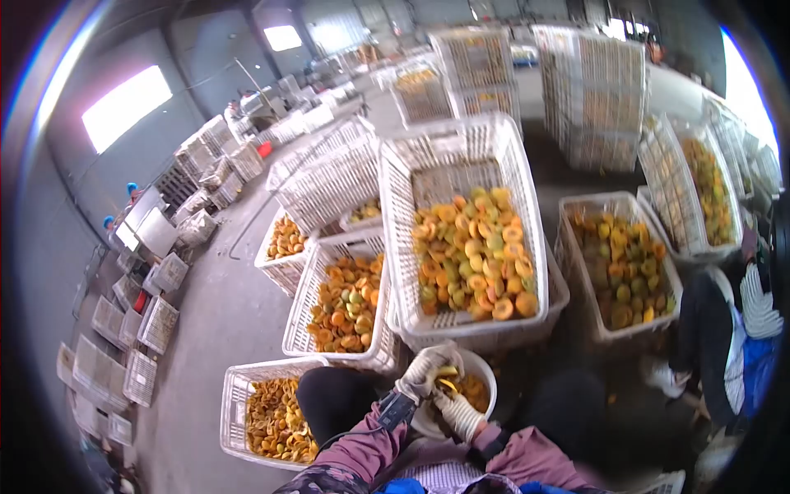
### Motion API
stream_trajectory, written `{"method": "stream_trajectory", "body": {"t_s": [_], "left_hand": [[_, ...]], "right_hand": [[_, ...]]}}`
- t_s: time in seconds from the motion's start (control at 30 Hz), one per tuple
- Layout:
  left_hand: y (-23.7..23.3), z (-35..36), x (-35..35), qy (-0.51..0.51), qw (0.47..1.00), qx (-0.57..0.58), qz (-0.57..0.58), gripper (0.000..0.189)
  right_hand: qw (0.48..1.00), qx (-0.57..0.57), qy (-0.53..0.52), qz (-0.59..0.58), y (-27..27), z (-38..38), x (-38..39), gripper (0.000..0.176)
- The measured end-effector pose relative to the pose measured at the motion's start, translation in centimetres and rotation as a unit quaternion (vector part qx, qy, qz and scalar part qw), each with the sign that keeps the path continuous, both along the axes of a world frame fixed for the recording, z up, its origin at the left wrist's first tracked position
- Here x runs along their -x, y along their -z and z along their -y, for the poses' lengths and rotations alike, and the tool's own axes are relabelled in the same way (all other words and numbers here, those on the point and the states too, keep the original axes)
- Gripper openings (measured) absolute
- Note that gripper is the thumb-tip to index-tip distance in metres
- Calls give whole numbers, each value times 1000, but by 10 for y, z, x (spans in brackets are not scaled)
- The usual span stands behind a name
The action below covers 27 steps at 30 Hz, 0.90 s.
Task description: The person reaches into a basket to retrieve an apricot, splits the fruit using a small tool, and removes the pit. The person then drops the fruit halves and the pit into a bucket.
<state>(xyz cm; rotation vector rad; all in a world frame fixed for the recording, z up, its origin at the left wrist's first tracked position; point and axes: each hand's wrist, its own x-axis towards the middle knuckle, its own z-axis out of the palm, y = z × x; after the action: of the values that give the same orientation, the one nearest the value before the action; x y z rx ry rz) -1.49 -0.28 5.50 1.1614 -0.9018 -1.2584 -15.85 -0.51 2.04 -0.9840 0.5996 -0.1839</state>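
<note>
Indoors | concrete floor (222, 305) | white crates (461, 148) | hands (424, 370) hold fruit (447, 384) over bowl (487, 367)

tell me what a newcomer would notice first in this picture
The big white crate tilted in the centre, heaped with orange and yellow fruit, grabs the eye first. At the bottom edge, the gloved left hand and right hand hold a piece of fruit over a white bucket. A second person sits at the right edge.

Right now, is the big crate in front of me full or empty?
Partly full: fruit covers the near half of the crate; the far half shows bare mesh.
</note>
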Motion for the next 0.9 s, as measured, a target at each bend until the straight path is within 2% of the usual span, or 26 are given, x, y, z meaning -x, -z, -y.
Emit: {"method": "stream_trajectory", "body": {"t_s": [0.03,0.07,0.1,0.13,0.17,0.2,0.23,0.27,0.3,0.33,0.37,0.4,0.43,0.47,0.5,0.57,0.63,0.7,0.77,0.83,0.87,0.9], "left_hand": [[-4,4,9,-154,980,122,-23,17],[-32,10,5,-256,883,106,-378,16],[-34,23,-1,-248,885,117,-375,16],[-28,41,-8,-265,926,156,-218,18],[-20,62,-15,-278,939,192,-55,22],[-15,83,-18,-286,926,223,108,26],[-7,100,-16,-287,887,245,267,31],[-10,118,-2,-151,960,188,144,32],[-14,139,15,-9,992,123,15,33],[-9,163,30,50,921,132,363,34],[-7,179,37,102,729,123,665,35],[-2,181,36,100,730,124,665,35],[5,180,36,51,704,108,700,36],[11,180,37,3,675,91,733,37],[26,183,26,4,674,92,733,37],[52,184,-6,76,697,-4,713,39],[-42,155,-12,182,773,-194,577,39],[62,155,-78,54,757,-212,616,42],[63,156,-76,23,740,-220,635,43],[80,154,-83,-12,724,-233,649,45],[104,161,-96,-105,843,-156,504,42],[102,153,-89,-192,920,-78,334,40]], "right_hand": [[998,-61,8,-23,-28,-3,6,31],[993,-109,21,-47,-26,1,5,37],[984,-161,35,-70,-17,-1,6,43],[973,-211,67,-62,3,0,5,45],[959,-261,97,-54,20,4,1,48],[958,-243,139,-70,15,4,-1,49],[958,-240,141,-66,10,9,-3,49],[947,-264,154,-96,6,14,-3,46],[934,-288,168,-127,4,20,-4,43],[928,-306,179,-111,17,24,-7,43],[929,-304,180,-112,18,26,-9,43],[925,-299,206,-110,16,25,-11,43],[921,-294,233,-108,17,26,-11,43],[923,-308,216,-87,27,27,-11,42],[922,-308,217,-86,25,30,-11,42],[929,-288,210,-99,20,29,-12,42],[929,-290,209,-97,32,30,-13,43],[935,-236,229,-133,37,28,-18,43],[940,-206,236,-135,43,26,-18,45],[955,-196,188,-115,64,29,-16,50],[954,82,257,-133,53,30,-18,56],[944,185,247,-115,24,33,-8,55]]}}
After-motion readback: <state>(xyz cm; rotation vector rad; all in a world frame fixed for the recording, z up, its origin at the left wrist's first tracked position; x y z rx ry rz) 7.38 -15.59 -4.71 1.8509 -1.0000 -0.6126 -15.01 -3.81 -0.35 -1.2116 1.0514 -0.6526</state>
